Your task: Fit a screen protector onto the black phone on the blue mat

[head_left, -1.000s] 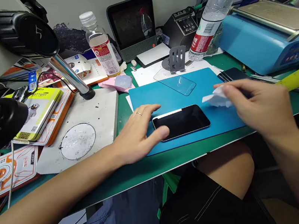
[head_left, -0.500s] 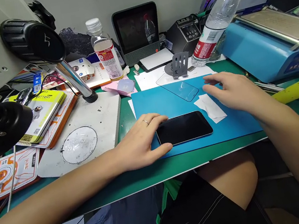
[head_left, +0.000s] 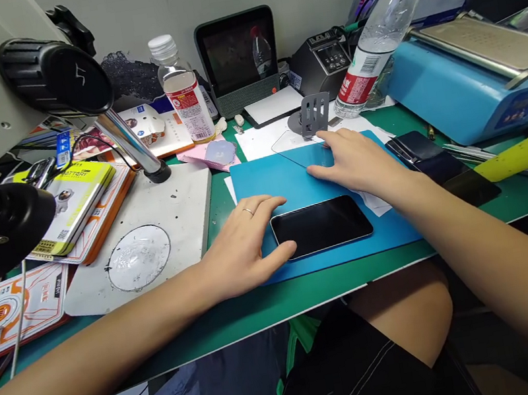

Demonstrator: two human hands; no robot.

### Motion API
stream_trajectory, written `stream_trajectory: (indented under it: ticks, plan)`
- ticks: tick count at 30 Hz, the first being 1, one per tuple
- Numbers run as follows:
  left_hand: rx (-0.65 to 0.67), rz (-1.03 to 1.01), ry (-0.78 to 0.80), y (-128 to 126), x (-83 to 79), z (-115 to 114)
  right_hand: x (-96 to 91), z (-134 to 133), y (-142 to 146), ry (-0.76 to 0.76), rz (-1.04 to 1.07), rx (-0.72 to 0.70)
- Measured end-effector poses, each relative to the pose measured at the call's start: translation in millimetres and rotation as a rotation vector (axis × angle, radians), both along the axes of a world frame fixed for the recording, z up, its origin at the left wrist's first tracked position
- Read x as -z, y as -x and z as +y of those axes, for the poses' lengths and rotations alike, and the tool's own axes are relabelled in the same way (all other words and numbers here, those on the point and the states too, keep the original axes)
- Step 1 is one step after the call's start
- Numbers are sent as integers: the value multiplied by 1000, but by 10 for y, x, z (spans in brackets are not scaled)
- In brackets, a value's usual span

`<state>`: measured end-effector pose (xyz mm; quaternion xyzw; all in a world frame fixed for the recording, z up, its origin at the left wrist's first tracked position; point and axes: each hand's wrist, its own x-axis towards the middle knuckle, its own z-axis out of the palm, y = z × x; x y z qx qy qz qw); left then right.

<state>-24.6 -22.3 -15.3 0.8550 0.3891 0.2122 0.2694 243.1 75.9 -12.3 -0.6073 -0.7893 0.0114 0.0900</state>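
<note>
**Both hands on the blue mat**

Head view: the left hand (head_left: 246,244) lies flat and open on the left end of the black rectangular phone (head_left: 321,226), which sits on the blue rubber mat (head_left: 271,179) on the green tabletop (head_left: 308,287). At one o'clock from the phone, the right hand (head_left: 355,159), fingers spread and gripping nothing, presses the clear glass screen protector (head_left: 293,146). White paper wipe (head_left: 377,201) lies under its wrist.
</note>
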Motion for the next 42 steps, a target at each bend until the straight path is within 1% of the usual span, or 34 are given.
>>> stream_trajectory:
  ticks: [4, 7, 9, 13, 16, 19, 24, 27, 30, 32, 36, 39, 40, 42]
  plan:
    - [-30, -10, -19, 2, -3, -2, -76, -147, -20, -113, 52, -111]
    - [-57, -18, -38, 5, 7, -3, -132, -361, -117, -197, 129, -186]
    - [-78, -29, -45, 6, 13, -4, -152, -542, -202, -222, 163, -235]
    - [-121, -73, -32, 3, 12, -16, -144, -920, -331, -225, 201, -348]
    - [-110, -78, 4, -1, -2, -27, -114, -1132, -362, -229, 235, -408]
    - [-68, -70, 28, -1, -8, -29, -82, -1240, -348, -214, 269, -458]
    - [26, -81, 12, 3, 2, -18, -46, -1287, -314, -157, 335, -491]
    - [82, -95, -31, 3, -4, -19, -41, -1302, -329, -58, 425, -505]
    - [113, -125, -115, 6, -13, -26, -54, -1317, -349, 114, 536, -479]
    - [131, -165, -218, 12, -11, -36, -80, -1321, -340, 257, 651, -402]
    - [192, -177, -408, 28, 3, -61, -197, -1300, -248, 523, 942, -180]
    - [202, -133, -495, 31, 7, -76, -293, -1265, -157, 734, 1068, -103]
    - [195, -120, -517, 29, 10, -78, -312, -1253, -131, 809, 1100, -83]
    - [180, -99, -549, 22, 23, -82, -324, -1233, -91, 913, 1161, -47]
